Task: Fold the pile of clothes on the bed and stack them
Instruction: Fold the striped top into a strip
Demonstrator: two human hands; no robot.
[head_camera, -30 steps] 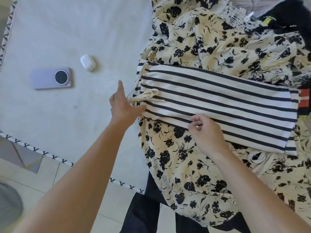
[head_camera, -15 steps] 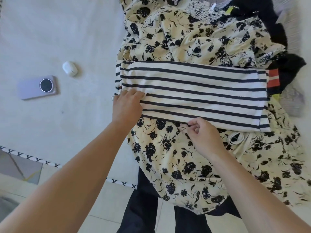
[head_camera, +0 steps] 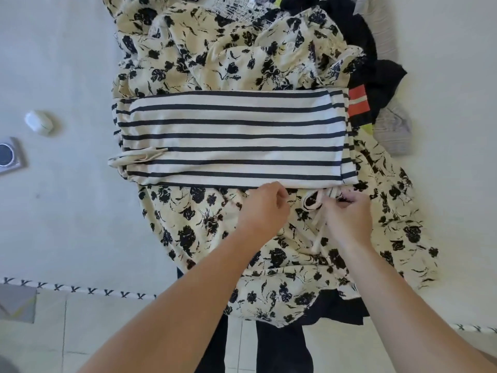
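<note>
A cream garment with navy stripes (head_camera: 231, 138) lies folded into a long flat band across a cream dress with black flowers (head_camera: 231, 49). My left hand (head_camera: 265, 208) rests with curled fingers at the band's near edge, right of its middle. My right hand (head_camera: 349, 214) sits at the band's near right corner, fingers pinched on fabric there; I cannot tell whether it is the striped hem or the floral cloth. A cream tie loop (head_camera: 313, 201) lies between my hands. More clothes (head_camera: 376, 76), black, grey and orange, are piled at the back right.
A white bed sheet (head_camera: 67, 211) spreads to the left, with a black-stitched edge (head_camera: 80, 289) near me. On it lie a white earbud case (head_camera: 40, 122) and a lilac phone (head_camera: 8, 157) at the left border. Tiled floor (head_camera: 80, 332) and my dark trouser legs (head_camera: 282, 351) show below.
Both my hands have shifted right along the striped band's near edge: the left from its left end to past the middle, the right to its right corner. The view panned right.
</note>
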